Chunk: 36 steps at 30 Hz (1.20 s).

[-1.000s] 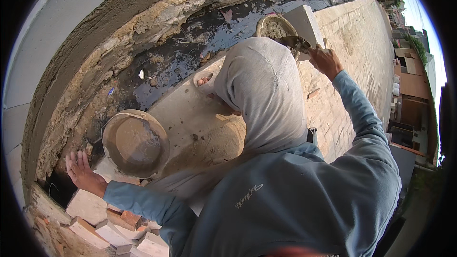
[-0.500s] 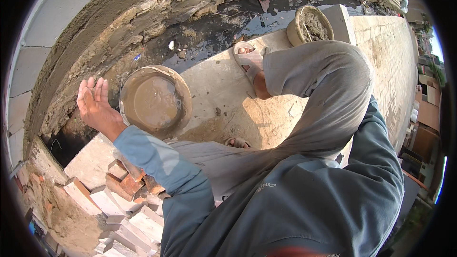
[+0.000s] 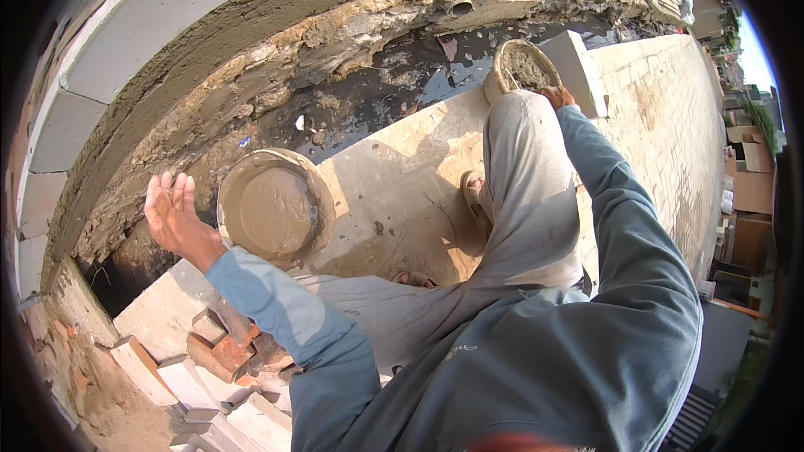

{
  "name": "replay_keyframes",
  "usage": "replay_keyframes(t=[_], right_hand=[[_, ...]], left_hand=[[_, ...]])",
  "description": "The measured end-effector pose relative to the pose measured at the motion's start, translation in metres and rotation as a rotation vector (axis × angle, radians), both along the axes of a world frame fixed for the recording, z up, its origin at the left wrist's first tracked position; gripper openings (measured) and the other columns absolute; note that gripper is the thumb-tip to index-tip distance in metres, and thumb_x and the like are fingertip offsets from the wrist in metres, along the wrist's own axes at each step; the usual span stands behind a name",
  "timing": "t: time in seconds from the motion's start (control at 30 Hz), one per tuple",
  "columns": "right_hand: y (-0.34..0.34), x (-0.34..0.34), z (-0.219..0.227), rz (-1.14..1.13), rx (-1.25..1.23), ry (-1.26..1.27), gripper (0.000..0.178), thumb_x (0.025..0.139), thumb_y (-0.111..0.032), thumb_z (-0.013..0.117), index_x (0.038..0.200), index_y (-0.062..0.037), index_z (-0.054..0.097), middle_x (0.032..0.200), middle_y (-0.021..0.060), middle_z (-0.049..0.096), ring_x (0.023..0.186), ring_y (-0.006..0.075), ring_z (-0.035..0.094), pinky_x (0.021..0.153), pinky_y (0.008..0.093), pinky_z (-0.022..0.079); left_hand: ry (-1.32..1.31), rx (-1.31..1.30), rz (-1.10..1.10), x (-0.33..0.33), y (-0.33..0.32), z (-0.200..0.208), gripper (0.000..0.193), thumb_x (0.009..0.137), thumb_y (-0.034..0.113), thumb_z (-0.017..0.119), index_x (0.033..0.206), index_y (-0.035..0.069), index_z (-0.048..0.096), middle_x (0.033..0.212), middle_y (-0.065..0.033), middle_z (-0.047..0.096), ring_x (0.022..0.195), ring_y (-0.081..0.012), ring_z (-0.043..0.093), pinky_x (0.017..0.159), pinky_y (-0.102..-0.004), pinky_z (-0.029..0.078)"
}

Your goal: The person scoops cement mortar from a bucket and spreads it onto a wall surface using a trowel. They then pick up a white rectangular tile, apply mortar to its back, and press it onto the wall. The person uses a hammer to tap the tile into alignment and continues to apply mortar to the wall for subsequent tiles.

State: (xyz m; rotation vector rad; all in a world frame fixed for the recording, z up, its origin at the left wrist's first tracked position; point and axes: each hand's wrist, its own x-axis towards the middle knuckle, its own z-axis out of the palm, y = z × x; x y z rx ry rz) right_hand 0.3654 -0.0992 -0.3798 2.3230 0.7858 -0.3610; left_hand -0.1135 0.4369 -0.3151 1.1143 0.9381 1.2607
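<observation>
My left hand (image 3: 177, 222) is raised palm up with its fingers apart, holding nothing. Just right of it stands a large round bucket (image 3: 325, 218) with murky brown water inside. Beyond my bent knee, my right hand (image 3: 559, 99) is curled at the near rim of a smaller bucket (image 3: 494, 84). Grey wet mortar (image 3: 528, 69) fills that bucket. Some of the right fingers are hard to make out at this size.
A pale block (image 3: 578, 75) stands beside the small bucket. A ditch of dark water (image 3: 352, 100) runs between the concrete slab (image 3: 394, 151) and the block wall (image 3: 92, 125). Broken bricks and pale blocks (image 3: 226, 351) lie piled at lower left. A paved surface (image 3: 653, 117) stretches right.
My right hand has come into view and reached forward to the small bucket. My right knee and foot have shifted, with the foot drawn back. My left hand stays raised.
</observation>
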Motion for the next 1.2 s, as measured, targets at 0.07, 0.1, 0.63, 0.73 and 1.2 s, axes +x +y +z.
replay_keyframes(t=[0.07,0.1,0.63,0.73,1.2], right_hand=[[0.008,0.014,-0.008,0.126,-0.051,-0.095,0.021,0.086,-0.015,0.063,0.104,-0.0122,0.074,0.100,0.0135,0.076,0.099,0.0312,0.073,0.089,0.0449,0.058],[0.011,0.018,-0.009,0.141,-0.045,-0.072,0.020,0.086,-0.014,0.063,0.101,-0.0116,0.075,0.099,0.0132,0.076,0.099,0.0312,0.073,0.088,0.0452,0.058],[0.005,0.062,-0.010,0.177,-0.007,0.093,0.025,0.087,-0.012,0.062,0.110,-0.0151,0.071,0.109,0.0060,0.075,0.105,0.0257,0.071,0.089,0.0454,0.054],[0.011,0.069,-0.004,0.140,-0.033,0.162,0.026,0.087,-0.013,0.062,0.111,-0.0156,0.071,0.108,0.0068,0.075,0.104,0.0256,0.071,0.088,0.0440,0.053],[-0.034,0.078,-0.039,0.216,0.365,0.263,0.014,0.088,-0.012,0.058,0.092,0.0006,0.064,0.082,0.0222,0.072,0.069,0.0300,0.072,0.064,0.0442,0.056]], left_hand=[[-0.010,0.013,0.008,-0.005,0.006,-0.006,0.047,0.104,0.022,0.056,0.136,-0.011,0.049,0.131,-0.0275,0.059,0.108,-0.0341,0.066,0.095,-0.0417,0.058],[0.006,0.021,0.008,-0.006,0.005,-0.006,0.046,0.104,0.022,0.056,0.136,-0.010,0.050,0.128,-0.0265,0.060,0.106,-0.0330,0.066,0.094,-0.0409,0.058],[0.314,0.104,0.004,0.073,-0.044,0.037,0.029,0.104,0.012,0.053,0.127,-0.004,0.059,0.095,-0.0129,0.070,0.094,-0.0219,0.069,0.084,-0.0325,0.060],[0.290,0.155,-0.012,0.093,-0.051,0.057,0.029,0.103,0.010,0.053,0.128,-0.005,0.058,0.097,-0.0139,0.070,0.094,-0.0223,0.069,0.084,-0.0324,0.060],[0.660,-0.246,-0.631,0.206,-0.257,0.033,0.026,0.106,0.012,0.051,0.124,-0.002,0.062,0.101,-0.0099,0.071,0.095,-0.0165,0.067,0.088,-0.0306,0.055]])
